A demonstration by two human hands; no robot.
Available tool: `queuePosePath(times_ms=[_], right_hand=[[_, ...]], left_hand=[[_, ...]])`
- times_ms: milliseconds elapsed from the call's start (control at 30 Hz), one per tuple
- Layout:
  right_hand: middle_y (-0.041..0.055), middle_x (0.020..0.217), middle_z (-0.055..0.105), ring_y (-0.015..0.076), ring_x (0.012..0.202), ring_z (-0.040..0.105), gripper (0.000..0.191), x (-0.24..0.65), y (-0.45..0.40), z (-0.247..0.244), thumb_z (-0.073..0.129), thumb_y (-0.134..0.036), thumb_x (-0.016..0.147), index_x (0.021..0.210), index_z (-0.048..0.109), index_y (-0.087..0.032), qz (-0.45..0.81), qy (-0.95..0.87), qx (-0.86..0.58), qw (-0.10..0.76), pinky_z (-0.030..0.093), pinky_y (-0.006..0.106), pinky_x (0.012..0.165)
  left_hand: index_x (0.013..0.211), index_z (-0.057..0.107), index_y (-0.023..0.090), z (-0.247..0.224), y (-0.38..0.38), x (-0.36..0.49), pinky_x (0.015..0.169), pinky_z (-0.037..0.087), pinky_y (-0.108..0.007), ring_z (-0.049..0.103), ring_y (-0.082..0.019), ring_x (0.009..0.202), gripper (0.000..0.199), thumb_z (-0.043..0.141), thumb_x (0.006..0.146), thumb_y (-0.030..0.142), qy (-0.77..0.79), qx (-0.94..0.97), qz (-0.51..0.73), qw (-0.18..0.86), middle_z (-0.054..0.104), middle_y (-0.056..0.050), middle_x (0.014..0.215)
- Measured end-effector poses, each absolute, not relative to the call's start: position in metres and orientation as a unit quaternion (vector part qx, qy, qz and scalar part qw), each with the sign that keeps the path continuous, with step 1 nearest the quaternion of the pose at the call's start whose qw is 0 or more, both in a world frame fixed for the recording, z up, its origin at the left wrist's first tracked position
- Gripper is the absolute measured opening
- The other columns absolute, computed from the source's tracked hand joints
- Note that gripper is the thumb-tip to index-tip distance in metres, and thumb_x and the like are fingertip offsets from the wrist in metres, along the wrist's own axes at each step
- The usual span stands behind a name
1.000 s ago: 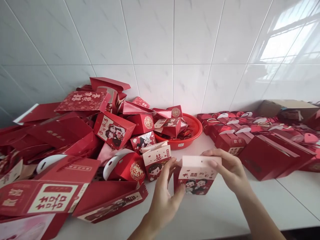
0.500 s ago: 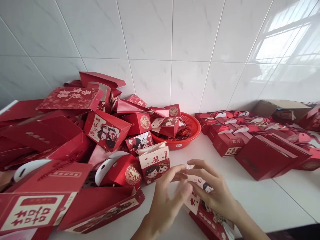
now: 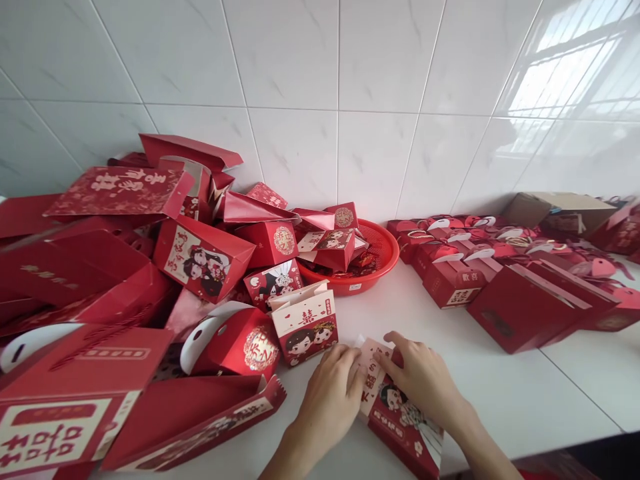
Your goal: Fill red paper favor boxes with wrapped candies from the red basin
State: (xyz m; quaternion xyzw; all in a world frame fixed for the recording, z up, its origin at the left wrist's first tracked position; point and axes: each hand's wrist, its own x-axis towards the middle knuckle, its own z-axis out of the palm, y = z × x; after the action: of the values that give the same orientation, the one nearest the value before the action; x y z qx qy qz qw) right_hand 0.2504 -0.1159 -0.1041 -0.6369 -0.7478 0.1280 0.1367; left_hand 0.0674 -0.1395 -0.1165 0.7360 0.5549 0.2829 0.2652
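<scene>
A red and cream gift box (image 3: 400, 420), printed with a cartoon couple and Chinese characters, lies at a slant on the white counter before me. At its upper left end, my left hand (image 3: 333, 387) is closed on the edge with fingers bent. My right hand (image 3: 423, 377) grips the upper right side, thumb and fingers curled over the cream end. A pale flap shows between the hands; the fingertips partly hide it. Just beyond my left hand, an upright cartoon-faced box (image 3: 306, 327) has its top raised.
Many red boxes are piled at left, including a rounded box (image 3: 240, 343) and an open flattened one (image 3: 195, 413). A red plastic basket (image 3: 383, 257) with boxes stands by the tiled wall. Rows of handled boxes (image 3: 455, 277) and a cardboard carton (image 3: 557, 207) are at right.
Both hands have come down from above the box onto its upper end, and the fingers have closed on it. More of the printed face shows. The view has shifted slightly.
</scene>
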Motion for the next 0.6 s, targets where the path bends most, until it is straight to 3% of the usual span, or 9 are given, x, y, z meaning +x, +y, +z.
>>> queuePosePath(times_ms=[133, 300, 400, 500, 600], right_hand=[[0.0039, 0.072, 0.073, 0.0204, 0.066, 0.065, 0.018, 0.253, -0.119, -0.095, 0.056, -0.029, 0.09, 0.091, 0.072, -0.021, 0.24, -0.71, -0.637, 0.18, 0.041, 0.029, 0.06], [0.0023, 0.07, 0.068, 0.0173, 0.065, 0.062, 0.023, 0.262, -0.124, -0.09, 0.063, -0.042, 0.088, 0.084, 0.07, -0.021, 0.3, -0.657, -0.556, 0.412, 0.049, 0.026, 0.061], [0.0022, 0.074, 0.066, 0.0152, 0.065, 0.06, 0.02, 0.263, -0.129, -0.093, 0.067, -0.04, 0.089, 0.083, 0.067, -0.021, 0.267, -0.63, -0.5, 0.531, 0.048, 0.023, 0.057], [0.0022, 0.08, 0.064, 0.0147, 0.071, 0.06, 0.01, 0.254, -0.135, -0.105, 0.064, -0.028, 0.094, 0.086, 0.061, -0.022, 0.228, -0.631, -0.413, 0.616, 0.049, 0.022, 0.061], [0.0033, 0.086, 0.063, 0.0154, 0.081, 0.061, 0.009, 0.238, -0.14, -0.122, 0.057, -0.02, 0.098, 0.089, 0.055, -0.023, 0.233, -0.637, -0.343, 0.649, 0.051, 0.023, 0.067]], left_hand=[[0.12, 0.068, 0.019, -0.112, -0.138, 0.066, 0.101, 0.052, -0.047, 0.067, -0.03, 0.116, 0.034, 0.042, 0.097, 0.024, 0.567, 0.703, 0.28, 0.324, 0.073, -0.013, 0.12], [0.128, 0.064, 0.022, -0.095, -0.141, 0.062, 0.103, 0.052, -0.041, 0.065, -0.027, 0.123, 0.036, 0.048, 0.1, 0.037, 0.529, 0.652, 0.399, 0.369, 0.072, -0.009, 0.129], [0.126, 0.068, 0.027, -0.085, -0.146, 0.059, 0.105, 0.052, -0.036, 0.063, -0.025, 0.128, 0.034, 0.051, 0.1, 0.042, 0.511, 0.622, 0.483, 0.345, 0.07, -0.006, 0.133], [0.115, 0.073, 0.026, -0.078, -0.149, 0.057, 0.097, 0.056, -0.028, 0.069, -0.021, 0.116, 0.025, 0.057, 0.098, 0.036, 0.487, 0.615, 0.546, 0.295, 0.076, -0.005, 0.12], [0.1, 0.076, 0.025, -0.076, -0.15, 0.056, 0.087, 0.059, -0.023, 0.073, -0.018, 0.097, 0.013, 0.065, 0.094, 0.029, 0.457, 0.604, 0.606, 0.243, 0.078, -0.002, 0.101]])
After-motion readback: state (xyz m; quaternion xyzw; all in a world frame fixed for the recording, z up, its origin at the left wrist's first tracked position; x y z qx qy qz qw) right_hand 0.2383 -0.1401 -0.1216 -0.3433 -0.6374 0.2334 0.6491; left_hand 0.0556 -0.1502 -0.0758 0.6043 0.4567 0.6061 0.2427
